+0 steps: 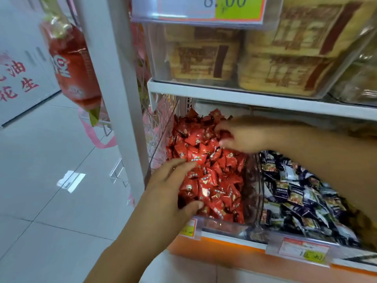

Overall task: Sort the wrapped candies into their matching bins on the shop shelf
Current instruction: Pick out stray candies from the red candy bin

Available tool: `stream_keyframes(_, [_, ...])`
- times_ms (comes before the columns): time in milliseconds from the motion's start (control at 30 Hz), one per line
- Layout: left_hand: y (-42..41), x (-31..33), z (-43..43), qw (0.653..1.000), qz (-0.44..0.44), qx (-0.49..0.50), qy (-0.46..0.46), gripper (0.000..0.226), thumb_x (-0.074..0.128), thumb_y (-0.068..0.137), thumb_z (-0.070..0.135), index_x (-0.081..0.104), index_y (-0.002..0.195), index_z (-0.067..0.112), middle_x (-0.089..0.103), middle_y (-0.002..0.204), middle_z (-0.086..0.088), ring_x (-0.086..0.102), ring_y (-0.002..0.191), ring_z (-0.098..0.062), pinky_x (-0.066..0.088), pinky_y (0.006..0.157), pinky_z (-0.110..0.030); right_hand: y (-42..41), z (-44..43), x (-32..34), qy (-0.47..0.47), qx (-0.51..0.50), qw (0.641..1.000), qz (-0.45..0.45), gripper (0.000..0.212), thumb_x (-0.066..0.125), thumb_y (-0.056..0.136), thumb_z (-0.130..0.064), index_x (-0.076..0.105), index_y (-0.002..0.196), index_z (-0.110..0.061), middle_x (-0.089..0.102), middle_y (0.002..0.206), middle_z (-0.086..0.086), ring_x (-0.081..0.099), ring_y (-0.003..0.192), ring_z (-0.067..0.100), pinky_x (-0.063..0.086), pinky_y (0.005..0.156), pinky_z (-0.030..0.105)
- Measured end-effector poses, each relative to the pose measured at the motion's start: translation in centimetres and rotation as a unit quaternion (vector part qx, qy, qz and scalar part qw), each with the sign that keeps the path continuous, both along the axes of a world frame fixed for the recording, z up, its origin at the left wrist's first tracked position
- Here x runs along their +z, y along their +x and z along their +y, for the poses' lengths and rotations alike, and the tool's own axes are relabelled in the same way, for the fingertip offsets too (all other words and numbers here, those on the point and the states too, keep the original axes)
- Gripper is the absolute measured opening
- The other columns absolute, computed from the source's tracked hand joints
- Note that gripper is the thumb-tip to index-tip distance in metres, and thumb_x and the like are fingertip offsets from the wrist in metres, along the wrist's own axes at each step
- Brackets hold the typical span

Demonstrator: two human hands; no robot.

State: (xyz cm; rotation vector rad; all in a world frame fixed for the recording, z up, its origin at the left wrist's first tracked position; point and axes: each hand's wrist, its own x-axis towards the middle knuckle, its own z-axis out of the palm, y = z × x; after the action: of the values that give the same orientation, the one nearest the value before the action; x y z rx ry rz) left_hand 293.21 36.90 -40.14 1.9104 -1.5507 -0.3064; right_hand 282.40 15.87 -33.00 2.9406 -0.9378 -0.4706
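A clear plastic bin [222, 224] on the lower shelf is heaped with red wrapped candies [212, 176]. My left hand [169, 188] lies on the pile's left front, fingers spread and straight, thumb near the front wall. My right hand [244, 135] reaches in from the right over the back of the pile. Its fingers are curled, and a red candy seems pinched between fingers and thumb, though the hand is blurred. The neighbouring bin to the right holds dark blue and white wrapped candies [295, 193].
Above, clear bins hold tan packaged biscuits [204, 58] behind a price label [204, 9]. More price tags [302, 252] hang on the orange shelf edge. A white shelf post [116, 78] stands at left, with a red bag [71, 64] hanging beside it over the tiled floor.
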Motion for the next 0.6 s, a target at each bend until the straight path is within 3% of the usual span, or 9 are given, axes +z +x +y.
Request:
stream_keyframes(100, [-0.1,-0.7,-1.4,0.999,-0.017,-0.012,0.045,0.096,0.076,0.075,0.044,0.005,0.140,0.053,-0.006,0.153,0.029,-0.007,0.140,0.008,-0.003,0.109,-0.008,-0.2,3.4,-3.0,0.018,0.006,0.997,0.079,0.060,0.031,0.101,-0.044,0.009,0.151,-0.020,0.048,0.135,0.016,0.050,0.116,0.031,0.044,0.091,0.036])
stream_keyframes(233, [0.8,-1.1,-2.3,0.997,-0.025,-0.007,0.071,0.109,0.075,0.072,0.051,-0.003,0.148,0.044,-0.019,0.153,0.027,-0.013,0.142,0.003,-0.002,0.111,-0.015,-1.6,7.6,-3.4,0.103,0.019,0.994,0.042,0.062,0.031,0.102,-0.033,-0.004,0.152,-0.025,0.027,0.150,0.017,0.032,0.134,0.035,0.033,0.106,0.042])
stream_keyframes(333, [0.7,-1.0,-2.4,0.995,-0.053,-0.030,0.077,0.108,0.071,0.071,0.059,-0.011,0.140,0.052,-0.029,0.147,0.030,-0.022,0.141,0.002,0.000,0.118,-0.024,-3.0,7.2,-1.4,0.143,0.026,0.989,0.010,0.054,0.034,0.100,-0.020,0.018,0.149,-0.037,0.031,0.149,0.009,0.036,0.132,0.027,0.037,0.105,0.037])
stream_keyframes(433, [0.4,-0.8,-2.7,0.992,-0.077,-0.029,0.093,0.103,0.066,0.070,0.067,-0.012,0.137,0.055,-0.033,0.147,0.028,-0.026,0.140,-0.001,-0.001,0.120,-0.031,-2.2,3.8,0.8,0.133,-0.019,0.989,-0.065,0.049,0.041,0.096,-0.005,0.052,0.131,-0.038,0.051,0.135,0.001,0.059,0.098,0.012,0.050,0.078,0.019])
stream_keyframes(500, [0.5,-0.8,-3.0,0.992,-0.082,-0.019,0.099,0.106,0.065,0.069,0.069,-0.009,0.143,0.051,-0.031,0.149,0.027,-0.026,0.140,-0.002,-0.002,0.120,-0.032,-1.0,1.4,1.3,0.100,-0.042,0.990,-0.085,0.046,0.043,0.096,-0.005,0.054,0.129,-0.035,0.053,0.131,0.002,0.058,0.076,0.010,0.049,0.062,0.021])
stream_keyframes(600, [0.9,-1.3,-3.2,0.992,-0.079,-0.004,0.103,0.112,0.067,0.067,0.069,-0.006,0.148,0.044,-0.030,0.151,0.024,-0.025,0.141,-0.001,0.000,0.120,-0.033,0.5,0.9,-0.2,0.096,-0.023,0.995,0.002,0.055,0.053,0.097,-0.017,0.032,0.146,-0.030,0.045,0.142,0.004,0.059,0.094,0.015,0.048,0.080,0.026])
